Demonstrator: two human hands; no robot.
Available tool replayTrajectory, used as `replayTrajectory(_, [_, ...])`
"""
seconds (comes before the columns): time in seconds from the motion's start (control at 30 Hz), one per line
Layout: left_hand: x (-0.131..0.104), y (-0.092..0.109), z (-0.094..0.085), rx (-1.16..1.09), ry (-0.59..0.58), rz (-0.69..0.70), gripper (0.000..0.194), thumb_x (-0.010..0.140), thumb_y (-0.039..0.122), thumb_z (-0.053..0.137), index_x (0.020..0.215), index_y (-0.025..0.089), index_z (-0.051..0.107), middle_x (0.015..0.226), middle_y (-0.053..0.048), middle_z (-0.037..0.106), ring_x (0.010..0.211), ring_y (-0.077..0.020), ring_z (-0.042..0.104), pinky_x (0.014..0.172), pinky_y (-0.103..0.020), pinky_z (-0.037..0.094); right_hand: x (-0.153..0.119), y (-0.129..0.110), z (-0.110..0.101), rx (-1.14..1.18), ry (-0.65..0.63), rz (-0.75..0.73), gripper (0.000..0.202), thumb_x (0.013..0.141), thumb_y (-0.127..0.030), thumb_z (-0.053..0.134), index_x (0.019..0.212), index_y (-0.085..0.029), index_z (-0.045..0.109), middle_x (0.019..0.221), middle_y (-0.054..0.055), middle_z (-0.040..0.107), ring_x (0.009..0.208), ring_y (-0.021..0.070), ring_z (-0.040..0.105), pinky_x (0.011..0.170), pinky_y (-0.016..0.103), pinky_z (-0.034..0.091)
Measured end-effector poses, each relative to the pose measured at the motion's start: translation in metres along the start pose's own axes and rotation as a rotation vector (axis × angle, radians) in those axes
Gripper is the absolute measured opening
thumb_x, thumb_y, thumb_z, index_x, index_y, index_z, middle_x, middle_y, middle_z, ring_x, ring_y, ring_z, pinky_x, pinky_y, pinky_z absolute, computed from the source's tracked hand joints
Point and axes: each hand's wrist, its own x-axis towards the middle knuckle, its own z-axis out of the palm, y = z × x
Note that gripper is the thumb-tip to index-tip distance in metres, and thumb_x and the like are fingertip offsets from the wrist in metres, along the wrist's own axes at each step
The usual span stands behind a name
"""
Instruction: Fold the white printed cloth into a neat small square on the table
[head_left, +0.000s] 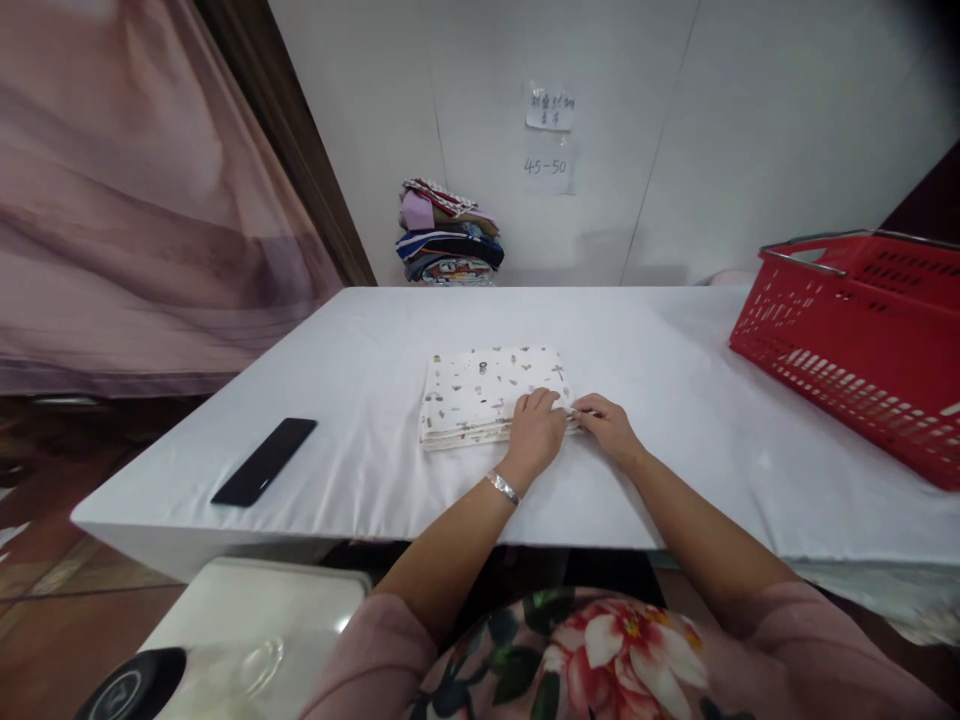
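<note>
A folded white cloth (469,385) with small scattered prints lies flat in several layers near the middle of the table. My left hand (538,430) rests over its front right part, fingers bent together and closed on the fabric near the corner. Just to the right, my right hand (606,425) pinches the cloth's front right corner between thumb and fingers. Both hands almost touch there, and they hide that corner in part. A silvery bracelet circles my left wrist.
A white-covered table (360,400) carries a black phone (264,462) at left and a red basket (855,340) at right. Folded clothes (450,235) are stacked beyond its far edge, by the wall. A pink curtain (150,200) hangs left. Below stands a white lidded object (255,620).
</note>
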Motion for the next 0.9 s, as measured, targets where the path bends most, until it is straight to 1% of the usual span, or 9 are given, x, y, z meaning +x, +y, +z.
replayTrajectory(0.1, [0.006, -0.001, 0.013, -0.016, -0.013, -0.014, 0.019, 0.088, 0.023, 0.050, 0.079, 0.021, 0.066, 0.116, -0.007, 0.058, 0.117, -0.0253, 0.043, 0.091, -0.043, 0.037, 0.000, -0.002, -0.001, 0.023, -0.002, 0.016, 0.017, 0.075, -0.036, 0.061, 0.074, -0.021, 0.067, 0.084, 0.003, 0.061, 0.070, 0.0144, 0.054, 0.060, 0.028, 0.045])
replayTrajectory(0.17, [0.006, -0.003, 0.018, -0.036, -0.010, -0.036, 0.018, 0.087, 0.022, 0.050, 0.078, 0.020, 0.066, 0.117, -0.007, 0.059, 0.117, -0.0249, 0.044, 0.092, -0.043, 0.038, 0.000, -0.003, -0.001, 0.028, -0.010, 0.014, 0.017, 0.076, -0.036, 0.060, 0.075, -0.021, 0.067, 0.084, 0.003, 0.060, 0.070, 0.0145, 0.054, 0.060, 0.028, 0.045])
replayTrajectory(0.23, [0.003, -0.004, 0.020, -0.059, 0.001, -0.026, 0.019, 0.088, 0.021, 0.048, 0.080, 0.021, 0.065, 0.117, -0.006, 0.059, 0.118, -0.0234, 0.044, 0.093, -0.043, 0.037, 0.000, -0.004, -0.001, 0.022, -0.012, 0.004, 0.016, 0.077, -0.035, 0.059, 0.075, -0.021, 0.067, 0.082, 0.003, 0.060, 0.069, 0.0143, 0.054, 0.061, 0.028, 0.045])
replayTrajectory(0.33, [0.000, -0.006, 0.021, -0.098, 0.016, 0.009, 0.018, 0.088, 0.019, 0.047, 0.081, 0.021, 0.064, 0.118, -0.004, 0.059, 0.119, -0.0209, 0.044, 0.095, -0.040, 0.037, 0.000, -0.002, -0.001, 0.002, -0.015, -0.019, 0.016, 0.078, -0.034, 0.058, 0.075, -0.021, 0.067, 0.082, 0.002, 0.059, 0.070, 0.0145, 0.054, 0.063, 0.028, 0.045])
replayTrajectory(0.5, [-0.003, -0.006, 0.019, -0.139, 0.037, -0.015, 0.015, 0.087, 0.019, 0.048, 0.083, 0.021, 0.062, 0.120, -0.003, 0.058, 0.119, -0.0202, 0.043, 0.096, -0.039, 0.037, 0.000, 0.001, -0.001, -0.053, -0.018, -0.080, 0.017, 0.081, -0.035, 0.055, 0.079, -0.022, 0.066, 0.085, 0.003, 0.060, 0.076, 0.0162, 0.056, 0.065, 0.030, 0.046])
replayTrajectory(0.67, [-0.003, -0.003, 0.019, -0.143, 0.028, -0.027, 0.014, 0.087, 0.020, 0.049, 0.084, 0.021, 0.062, 0.119, -0.003, 0.058, 0.118, -0.0198, 0.044, 0.096, -0.038, 0.036, -0.003, -0.003, -0.003, -0.099, -0.049, -0.156, 0.016, 0.083, -0.029, 0.053, 0.082, -0.022, 0.067, 0.088, 0.004, 0.060, 0.082, 0.0171, 0.057, 0.070, 0.030, 0.047])
replayTrajectory(0.8, [-0.002, -0.003, 0.020, -0.137, 0.009, -0.044, 0.017, 0.090, 0.022, 0.046, 0.088, 0.022, 0.063, 0.110, -0.003, 0.062, 0.109, -0.0184, 0.049, 0.092, -0.037, 0.037, -0.006, -0.006, -0.006, -0.140, -0.128, -0.185, 0.017, 0.081, -0.026, 0.054, 0.092, -0.022, 0.067, 0.094, 0.005, 0.060, 0.081, 0.0169, 0.057, 0.066, 0.029, 0.047])
replayTrajectory(0.9, [-0.002, -0.004, 0.021, -0.114, -0.028, -0.042, 0.020, 0.091, 0.024, 0.044, 0.089, 0.023, 0.064, 0.104, -0.002, 0.063, 0.099, -0.0170, 0.052, 0.089, -0.036, 0.037, -0.007, -0.005, -0.006, -0.181, -0.128, -0.204, 0.017, 0.080, -0.026, 0.055, 0.093, -0.022, 0.067, 0.093, 0.005, 0.060, 0.076, 0.0162, 0.056, 0.061, 0.028, 0.047])
